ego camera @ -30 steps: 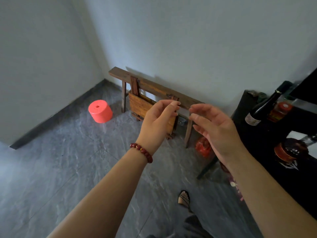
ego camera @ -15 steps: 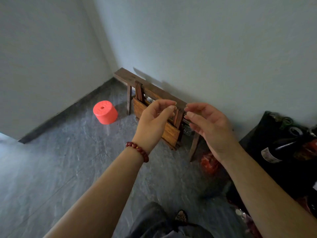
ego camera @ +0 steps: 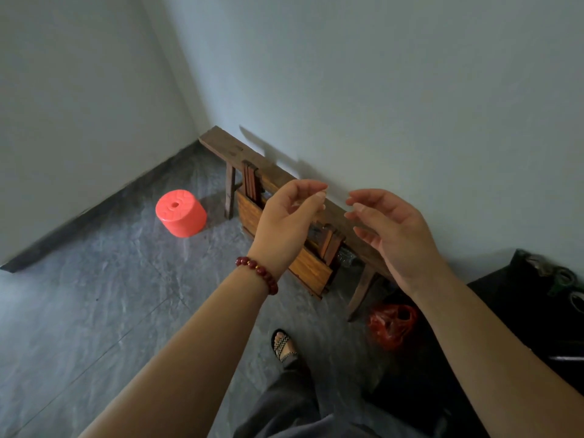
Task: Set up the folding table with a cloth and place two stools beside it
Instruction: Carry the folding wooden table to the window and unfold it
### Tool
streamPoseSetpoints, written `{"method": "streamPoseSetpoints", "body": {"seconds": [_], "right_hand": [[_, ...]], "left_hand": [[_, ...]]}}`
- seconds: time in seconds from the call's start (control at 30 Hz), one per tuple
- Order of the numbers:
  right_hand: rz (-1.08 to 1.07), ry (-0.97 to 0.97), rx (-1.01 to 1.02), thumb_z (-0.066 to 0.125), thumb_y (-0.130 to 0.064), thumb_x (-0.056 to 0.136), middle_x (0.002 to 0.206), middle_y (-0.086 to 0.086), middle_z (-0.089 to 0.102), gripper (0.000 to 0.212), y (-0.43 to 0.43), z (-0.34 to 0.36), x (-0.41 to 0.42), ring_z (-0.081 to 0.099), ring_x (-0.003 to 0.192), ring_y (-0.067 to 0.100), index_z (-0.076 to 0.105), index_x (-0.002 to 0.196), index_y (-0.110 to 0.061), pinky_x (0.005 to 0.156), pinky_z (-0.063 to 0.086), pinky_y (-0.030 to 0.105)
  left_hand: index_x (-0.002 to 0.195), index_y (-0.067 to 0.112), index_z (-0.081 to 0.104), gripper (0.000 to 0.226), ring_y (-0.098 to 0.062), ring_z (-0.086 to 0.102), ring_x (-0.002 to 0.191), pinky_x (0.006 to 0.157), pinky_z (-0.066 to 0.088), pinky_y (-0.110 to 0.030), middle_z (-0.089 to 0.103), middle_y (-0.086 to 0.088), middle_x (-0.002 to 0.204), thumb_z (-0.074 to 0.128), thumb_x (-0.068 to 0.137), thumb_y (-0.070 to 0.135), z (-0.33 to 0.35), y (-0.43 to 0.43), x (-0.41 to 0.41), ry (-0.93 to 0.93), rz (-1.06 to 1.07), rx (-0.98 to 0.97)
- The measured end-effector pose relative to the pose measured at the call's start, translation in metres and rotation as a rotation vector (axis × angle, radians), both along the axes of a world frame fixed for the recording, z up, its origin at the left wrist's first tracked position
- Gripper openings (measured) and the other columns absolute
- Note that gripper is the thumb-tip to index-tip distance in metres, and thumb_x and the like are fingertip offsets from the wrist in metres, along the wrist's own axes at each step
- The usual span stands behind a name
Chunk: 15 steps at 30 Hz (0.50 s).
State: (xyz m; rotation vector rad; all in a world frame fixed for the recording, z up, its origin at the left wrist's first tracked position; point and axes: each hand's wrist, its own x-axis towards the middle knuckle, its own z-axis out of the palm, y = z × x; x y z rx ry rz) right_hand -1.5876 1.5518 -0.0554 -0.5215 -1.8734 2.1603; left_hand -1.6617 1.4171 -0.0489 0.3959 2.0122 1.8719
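From the head view, my left hand (ego camera: pixel 284 222) and right hand (ego camera: pixel 395 238) are raised in front of me, palms turned toward each other, fingers loosely curled and holding nothing that I can see. Half a second ago the fingertips almost met; now there is a clear gap between them, and the right hand has opened a little wider. A red bracelet (ego camera: pixel 257 273) sits on my left wrist.

Behind my hands the table (ego camera: pixel 313 270) is as before: folded flat, on edge on the floor, leaning under the bench (ego camera: pixel 221 142) that runs along the wall. One stool (ego camera: pixel 181 213), orange and round, has not moved from the floor just left of the bench's leg, well apart from my hands. A red bag (ego camera: pixel 393 327) lies by the bench's near leg. The bottles seen on the right a moment ago are out of view, and my sandalled foot (ego camera: pixel 284 343) now shows lower down
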Motion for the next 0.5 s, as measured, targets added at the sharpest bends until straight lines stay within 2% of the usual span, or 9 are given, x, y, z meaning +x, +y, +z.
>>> {"method": "streamPoseSetpoints", "body": {"seconds": [0.2, 0.3, 0.5], "right_hand": [[0.007, -0.02, 0.041, 0.058, -0.012, 0.09, 0.085, -0.011, 0.071, 0.023, 0.014, -0.004, -0.092, 0.066, 0.08, 0.005, 0.069, 0.083, -0.031, 0.072, 0.047, 0.024], [0.015, -0.028, 0.031, 0.059, -0.013, 0.09, 0.087, -0.01, 0.072, 0.026, 0.016, -0.011, -0.132, 0.067, 0.082, 0.006, 0.07, 0.08, -0.035, 0.072, 0.047, 0.023], [0.071, -0.073, 0.001, 0.059, -0.012, 0.09, 0.09, -0.008, 0.072, 0.021, 0.019, -0.031, -0.192, 0.068, 0.084, 0.007, 0.069, 0.087, -0.031, 0.066, 0.05, 0.016]], "left_hand": [[0.1, 0.025, 0.063, 0.012, -0.007, 0.063, 0.092, 0.066, 0.046, -0.006, 0.067, 0.001, 0.102, 0.055, 0.091, 0.024, -0.008, 0.016, -0.093, 0.009, -0.02, -0.026], [0.1, 0.025, 0.063, 0.012, -0.008, 0.063, 0.093, 0.067, 0.045, -0.006, 0.067, 0.002, 0.104, 0.055, 0.091, 0.023, -0.013, 0.019, -0.133, 0.004, -0.034, -0.036], [0.101, 0.025, 0.062, 0.012, -0.004, 0.061, 0.094, 0.071, 0.047, -0.01, 0.065, 0.006, 0.1, 0.054, 0.092, 0.024, -0.026, 0.02, -0.187, -0.002, -0.019, -0.087]]}}
